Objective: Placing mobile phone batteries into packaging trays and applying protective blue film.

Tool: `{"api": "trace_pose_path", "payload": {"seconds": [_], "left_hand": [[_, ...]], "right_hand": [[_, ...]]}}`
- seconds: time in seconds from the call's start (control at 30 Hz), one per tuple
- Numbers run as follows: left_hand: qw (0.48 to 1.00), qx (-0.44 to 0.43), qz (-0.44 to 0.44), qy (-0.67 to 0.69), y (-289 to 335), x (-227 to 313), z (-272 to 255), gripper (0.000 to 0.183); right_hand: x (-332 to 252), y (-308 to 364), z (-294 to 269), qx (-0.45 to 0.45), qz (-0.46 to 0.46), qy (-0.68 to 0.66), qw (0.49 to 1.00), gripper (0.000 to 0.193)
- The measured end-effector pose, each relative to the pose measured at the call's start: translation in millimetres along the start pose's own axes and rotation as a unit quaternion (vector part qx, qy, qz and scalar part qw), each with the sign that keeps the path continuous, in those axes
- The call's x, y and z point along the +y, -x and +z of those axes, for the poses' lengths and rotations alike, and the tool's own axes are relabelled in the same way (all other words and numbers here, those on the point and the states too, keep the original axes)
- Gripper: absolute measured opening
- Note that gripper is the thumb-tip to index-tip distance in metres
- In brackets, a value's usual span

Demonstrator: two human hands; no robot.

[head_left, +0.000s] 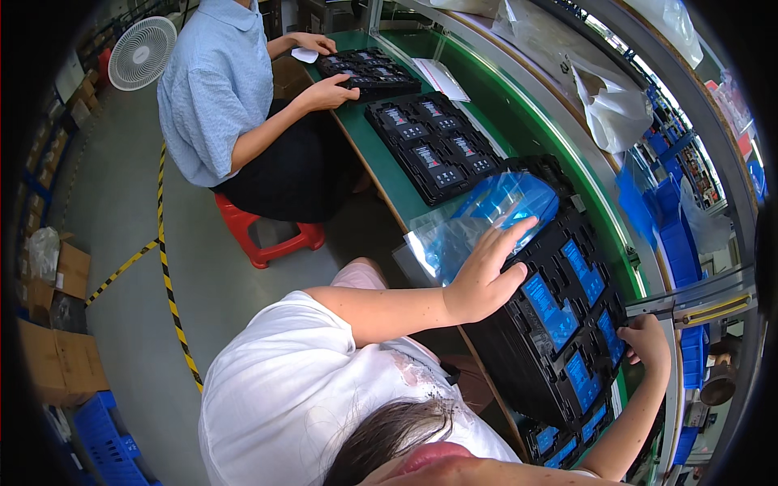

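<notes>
Head view: my left hand [476, 290] is over blue-and-clear film [454, 240], fingers open and spread. My right hand [650, 343] has its fingers bent at a blue pack [609, 334] along the right rim of the top black tray [520, 347]; I cannot tell whether they grip it. The tray tops a stack toward the worktop's [387, 172] near end. Toward the far end lies a second tray [403, 166]; beyond it, a co-worker [219, 113] handles a third tray [387, 89].
</notes>
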State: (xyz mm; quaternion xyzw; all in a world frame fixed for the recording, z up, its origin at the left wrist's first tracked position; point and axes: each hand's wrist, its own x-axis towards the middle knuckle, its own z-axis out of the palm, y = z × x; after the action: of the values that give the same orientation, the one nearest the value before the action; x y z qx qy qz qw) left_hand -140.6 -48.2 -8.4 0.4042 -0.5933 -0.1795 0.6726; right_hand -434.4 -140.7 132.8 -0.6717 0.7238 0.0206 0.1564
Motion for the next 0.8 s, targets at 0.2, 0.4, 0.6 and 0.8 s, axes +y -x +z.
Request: {"api": "trace_pose_path", "payload": {"seconds": [0.2, 0.4, 0.6, 0.8], "left_hand": [[1.000, 0.006, 0.014, -0.011, -1, -2, 3, 0.057], [1.000, 0.000, -0.007, -0.006, -1, 2, -2, 0.056], [1.000, 0.007, 0.005, -0.015, -2, -1, 0, 0.056], [1.000, 0.006, -0.007, -0.010, 1, 4, -2, 0.056]], "right_hand": [[1, 0, 12, 0.063, -0.045, 0.118, 0.990, 0.022], [-8, 19, 31, 0.191, -0.124, 0.205, 0.952, 0.015], [-3, 27, 43, 0.252, -0.129, 0.223, 0.933, 0.010], [6, 43, 44, 0.306, -0.274, 0.162, 0.897, 0.007]]}}
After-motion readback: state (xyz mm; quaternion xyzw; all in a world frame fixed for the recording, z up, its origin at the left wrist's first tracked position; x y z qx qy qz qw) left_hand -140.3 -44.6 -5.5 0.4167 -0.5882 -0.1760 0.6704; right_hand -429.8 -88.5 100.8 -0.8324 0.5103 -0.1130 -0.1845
